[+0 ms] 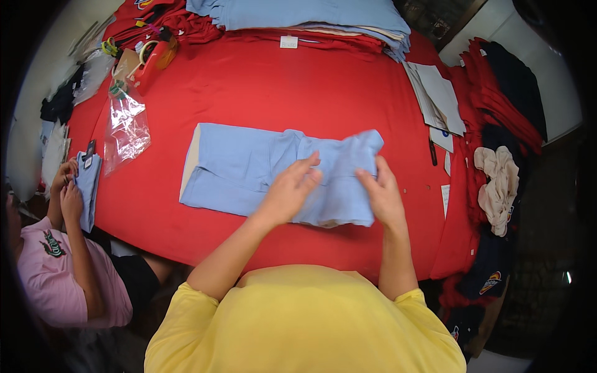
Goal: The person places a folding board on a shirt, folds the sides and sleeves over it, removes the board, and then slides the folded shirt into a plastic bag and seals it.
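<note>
Seen from above the head: a light blue garment (249, 168) spread flat in the middle of a red-covered tabletop (261, 87), partly folded into a long rectangle, with a pale stiff insert showing at its left end. Left hand (287, 193) laid on the cloth right of centre, fingers (309, 166) stretched forward and loosely bent, pressing down on the fabric rather than clamped round it. Right hand (382, 194) just beside it at the garment's right end, fingers curled onto the bunched, folded-over edge; whether pinched or merely resting, cannot tell. Both forearms coming up from a yellow shirt (305, 323) at the lower edge. At the far side of the tabletop, a stack of folded light blue garments (311, 13) lying on folded red ones (186, 25). At the far left, a clear plastic bag (127, 127) lying flat, and beyond it a red tape dispenser (149, 59) near a small clutter of tools. To the right, a sheaf of white papers (438, 93) with a dark pen (433, 152) just below it, then piles of red and dark clothing (510, 99) and a cream-coloured bundle of cloth (497, 186) draped at the edge. At the left rim, another person in a pink shirt (53, 280), both of that person's hands (67, 186) on a small blue folded piece (89, 186) at the tabletop's corner, well apart from the garment in the middle.
</note>
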{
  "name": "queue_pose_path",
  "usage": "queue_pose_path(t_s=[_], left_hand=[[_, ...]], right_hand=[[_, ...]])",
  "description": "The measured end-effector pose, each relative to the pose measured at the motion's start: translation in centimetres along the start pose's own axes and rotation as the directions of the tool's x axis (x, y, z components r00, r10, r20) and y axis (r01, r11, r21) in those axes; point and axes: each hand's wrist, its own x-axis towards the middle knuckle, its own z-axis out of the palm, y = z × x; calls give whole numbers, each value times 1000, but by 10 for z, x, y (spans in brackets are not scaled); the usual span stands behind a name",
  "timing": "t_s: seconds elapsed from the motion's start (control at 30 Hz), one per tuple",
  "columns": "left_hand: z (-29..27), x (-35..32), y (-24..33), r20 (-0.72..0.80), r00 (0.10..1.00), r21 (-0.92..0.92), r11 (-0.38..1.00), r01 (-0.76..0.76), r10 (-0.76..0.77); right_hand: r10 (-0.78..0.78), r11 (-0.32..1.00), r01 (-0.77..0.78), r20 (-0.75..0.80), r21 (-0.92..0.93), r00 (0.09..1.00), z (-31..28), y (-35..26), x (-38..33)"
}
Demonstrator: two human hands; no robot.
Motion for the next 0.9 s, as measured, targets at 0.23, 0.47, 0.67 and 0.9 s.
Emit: queue_pose_path(t_s=[0.23, 0.47, 0.67, 0.9], left_hand=[[-150, -18, 12, -338, 925, -166, 979, 122, -172], [-219, -44, -79, -688, 718, 630, 575, 523, 101], [-205, -44, -49, -710, 675, 303, 778, 550, -200], [-117, -42, -71, -708, 704, 404, 850, 337, 58]], right_hand=[[-153, 988, 123, 460, 95, 875, 87, -20, 22], [190, 981, -176, 273, -78, 943, 119, 42, 30], [63, 972, -2, 254, -234, 965, 115, 48, 49], [-226, 611, 204, 79, -765, 971, 109, 36, 75]])
